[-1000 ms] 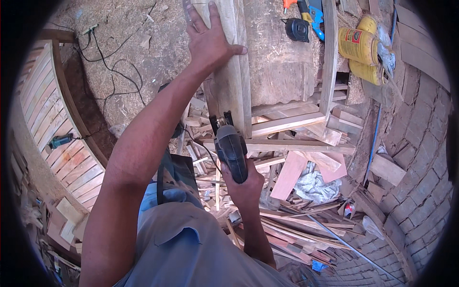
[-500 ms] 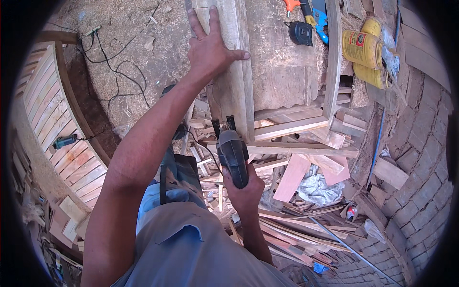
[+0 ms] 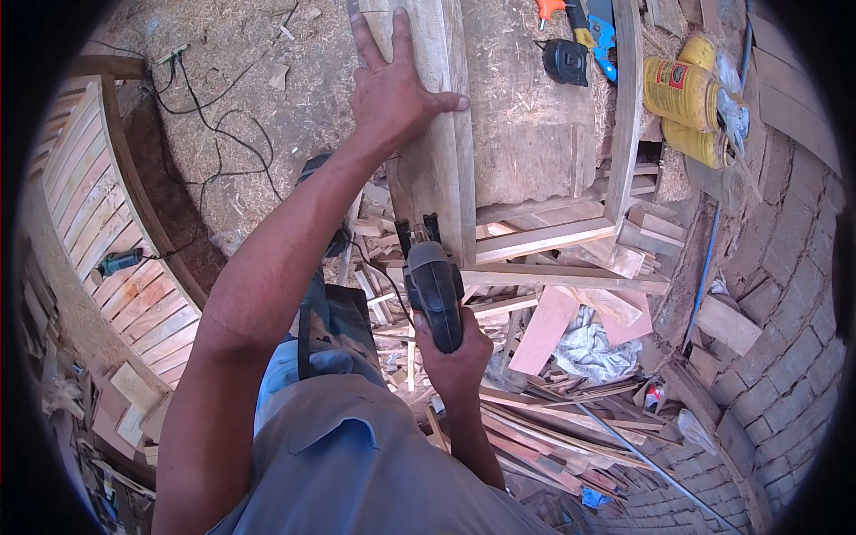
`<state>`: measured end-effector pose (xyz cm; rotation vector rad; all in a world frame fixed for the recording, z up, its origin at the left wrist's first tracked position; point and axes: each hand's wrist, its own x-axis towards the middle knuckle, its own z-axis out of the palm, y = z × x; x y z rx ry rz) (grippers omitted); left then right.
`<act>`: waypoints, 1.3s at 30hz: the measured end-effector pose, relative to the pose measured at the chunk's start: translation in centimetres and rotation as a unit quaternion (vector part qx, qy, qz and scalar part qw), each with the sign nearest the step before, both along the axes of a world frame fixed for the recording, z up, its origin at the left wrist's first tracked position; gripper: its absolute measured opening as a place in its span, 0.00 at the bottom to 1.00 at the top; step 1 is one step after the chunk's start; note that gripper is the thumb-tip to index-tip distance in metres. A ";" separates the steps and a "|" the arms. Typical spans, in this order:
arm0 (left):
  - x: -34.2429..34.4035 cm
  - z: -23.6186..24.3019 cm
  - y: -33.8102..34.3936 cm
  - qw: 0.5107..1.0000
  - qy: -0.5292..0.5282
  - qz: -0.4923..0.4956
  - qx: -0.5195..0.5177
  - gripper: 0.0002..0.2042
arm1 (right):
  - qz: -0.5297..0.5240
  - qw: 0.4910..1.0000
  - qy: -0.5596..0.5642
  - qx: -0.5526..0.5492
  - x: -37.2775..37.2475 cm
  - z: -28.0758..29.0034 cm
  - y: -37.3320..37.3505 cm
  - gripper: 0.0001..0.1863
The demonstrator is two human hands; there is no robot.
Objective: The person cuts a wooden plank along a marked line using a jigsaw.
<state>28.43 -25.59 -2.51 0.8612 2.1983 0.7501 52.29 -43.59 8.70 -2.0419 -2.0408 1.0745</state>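
Note:
My left hand lies on a long wooden board, fingers spread and thumb reaching over to its right edge. My right hand is wrapped round the body of a black and grey jigsaw. The jigsaw's base meets the near end of the board; the blade itself is too small to make out. A thin dark line runs along the board's surface ahead of the tool.
Beyond the board lie a black tape measure and blue pliers-like tool. Yellow plastic containers rest farther right. Wood offcuts litter the floor below. Black cords and a curved slatted panel are at left.
The view has shifted very slightly. Both hands keep their places on the board and jigsaw, with no clear movement of the tool.

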 end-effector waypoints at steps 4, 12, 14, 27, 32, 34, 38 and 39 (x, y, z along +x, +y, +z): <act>-0.2 -0.7 0.1 1.000 0.004 0.001 -0.008 0.72 | -0.001 1.000 0.000 -0.012 -0.5 0.4 0.3 0.21; -0.1 0.2 -0.1 1.000 -0.002 -0.002 -0.003 0.71 | 0.000 1.000 0.001 -0.015 -0.4 0.3 0.5 0.19; -0.2 0.0 0.1 1.000 -0.005 -0.003 -0.015 0.71 | 0.005 1.000 0.000 -0.013 -0.4 0.3 0.5 0.19; -0.2 0.2 0.1 1.000 0.008 -0.003 -0.028 0.73 | 0.003 1.000 0.001 -0.016 -1.0 0.5 1.0 0.18; -0.3 -1.1 -0.4 1.000 -0.026 -0.008 -0.001 0.70 | -0.007 0.999 -0.002 -0.033 -1.1 0.5 0.9 0.19; 0.0 -2.4 -0.5 1.000 0.022 -0.002 0.013 0.72 | -0.005 1.000 -0.006 -0.028 -1.1 0.4 0.9 0.19; 0.1 -2.4 -0.3 1.000 0.006 -0.005 0.011 0.72 | -0.017 0.999 -0.007 -0.035 -1.1 0.4 0.9 0.18; 0.2 -2.5 -0.3 1.000 0.018 -0.005 0.011 0.72 | -0.018 0.999 -0.007 -0.037 -1.2 0.4 0.9 0.18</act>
